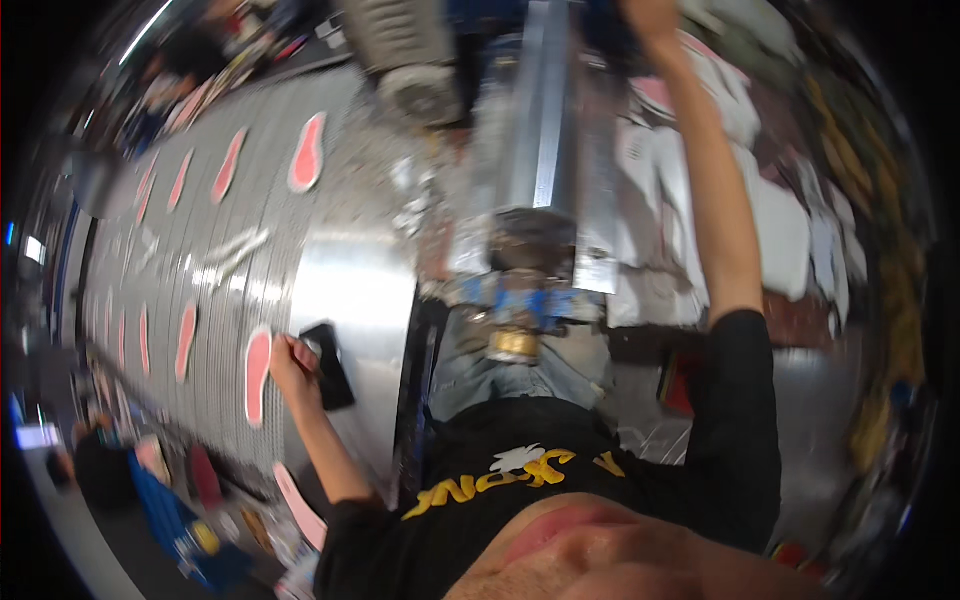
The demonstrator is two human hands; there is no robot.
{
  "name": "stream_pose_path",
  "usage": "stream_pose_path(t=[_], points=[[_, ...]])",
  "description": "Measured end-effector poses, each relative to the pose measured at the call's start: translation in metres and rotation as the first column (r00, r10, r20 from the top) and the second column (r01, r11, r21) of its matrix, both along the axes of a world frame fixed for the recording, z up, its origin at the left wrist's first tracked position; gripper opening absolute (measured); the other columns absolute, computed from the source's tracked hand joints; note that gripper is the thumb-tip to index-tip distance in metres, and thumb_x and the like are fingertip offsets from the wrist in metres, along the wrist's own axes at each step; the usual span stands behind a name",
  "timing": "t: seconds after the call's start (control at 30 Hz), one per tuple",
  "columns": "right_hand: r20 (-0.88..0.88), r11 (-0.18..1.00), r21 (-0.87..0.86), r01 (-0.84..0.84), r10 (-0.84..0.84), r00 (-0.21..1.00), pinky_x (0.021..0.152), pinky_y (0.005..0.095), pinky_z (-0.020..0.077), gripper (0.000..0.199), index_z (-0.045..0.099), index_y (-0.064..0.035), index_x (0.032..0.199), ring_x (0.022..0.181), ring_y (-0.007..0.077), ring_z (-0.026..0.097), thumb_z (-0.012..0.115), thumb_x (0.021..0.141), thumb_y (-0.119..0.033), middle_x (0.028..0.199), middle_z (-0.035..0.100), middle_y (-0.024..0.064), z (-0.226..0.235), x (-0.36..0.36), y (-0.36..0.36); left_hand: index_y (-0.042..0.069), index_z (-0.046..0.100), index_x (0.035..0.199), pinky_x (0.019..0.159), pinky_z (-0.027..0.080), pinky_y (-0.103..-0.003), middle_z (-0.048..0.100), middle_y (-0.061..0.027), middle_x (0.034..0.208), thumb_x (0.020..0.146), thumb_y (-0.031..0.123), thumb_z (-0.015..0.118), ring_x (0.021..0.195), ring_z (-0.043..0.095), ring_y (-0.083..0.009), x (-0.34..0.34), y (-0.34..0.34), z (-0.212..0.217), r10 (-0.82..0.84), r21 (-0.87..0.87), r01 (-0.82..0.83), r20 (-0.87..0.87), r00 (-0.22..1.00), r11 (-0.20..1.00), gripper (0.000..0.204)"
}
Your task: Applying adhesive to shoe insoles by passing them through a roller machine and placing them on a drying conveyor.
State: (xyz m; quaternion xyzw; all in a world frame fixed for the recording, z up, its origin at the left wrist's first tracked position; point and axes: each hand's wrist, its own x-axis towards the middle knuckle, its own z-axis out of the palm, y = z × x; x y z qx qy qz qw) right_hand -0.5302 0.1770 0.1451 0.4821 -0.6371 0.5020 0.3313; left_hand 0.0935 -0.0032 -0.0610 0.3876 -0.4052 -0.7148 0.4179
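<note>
My left hand point(292, 366) is over the slatted metal conveyor point(215, 300), with curled fingers pinching the edge of a pink insole point(258, 372) that has a white border. The insole lies along the conveyor's near end. Just right of that hand, a black phone point(333, 366) rests on a smooth metal plate point(352, 285). Far forward, my right arm reaches to the top edge of the view. My right hand point(652, 18) is smeared and partly cut off there, so its fingers cannot be made out. Beneath it lie pale, pink-edged pieces point(655, 95).
More pink insoles point(307, 152) lie in two rows on the conveyor. A long shiny metal machine part point(542, 120) stands ahead of me, with a grey motor-like housing point(405, 45) beside it. White flat pieces point(775, 230) are heaped at right. A person in blue point(165, 510) is at lower left.
</note>
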Motion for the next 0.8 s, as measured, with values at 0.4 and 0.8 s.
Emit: stream_pose_path(t=[0.4, 0.8], points=[[0.218, 0.995, 0.050, -0.081, 0.068, 0.974, 0.066, 0.0346, 0.0470, 0.036, 0.061, 0.0008, 0.082, 0.066, 0.0216, 0.059, 0.051, 0.090, -0.033, 0.078, 0.064, 0.0133, 0.017, -0.021, 0.080, 0.012, 0.035, 0.064, 0.043, 0.022, -0.023, 0.034, 0.0046, 0.054, 0.097, 0.030, 0.048, 0.047, 0.028, -0.0045, -0.151, 0.056, -0.034, -0.178, -0.332, 0.272, 0.287, 0.941, 0.903, 0.039], [0.099, 0.374, 0.755, 0.538, -0.877, 0.470, 0.090, 0.0385, 0.0446, 0.072, 0.056, 0.0065, 0.113, 0.103, 0.0348, 0.059, 0.061, 0.077, -0.056, 0.114, 0.059, 0.0255, -0.118, -0.180, 0.292, 0.011, 0.036, 0.054, 0.046, 0.015, -0.026, 0.031, 0.0068, 0.052, 0.094, 0.037, 0.052, 0.049, 0.025, -0.0037, -0.118, 0.010, -0.075, -0.071, -0.498, 0.268, 0.379, 0.923, 0.825, 0.051]])
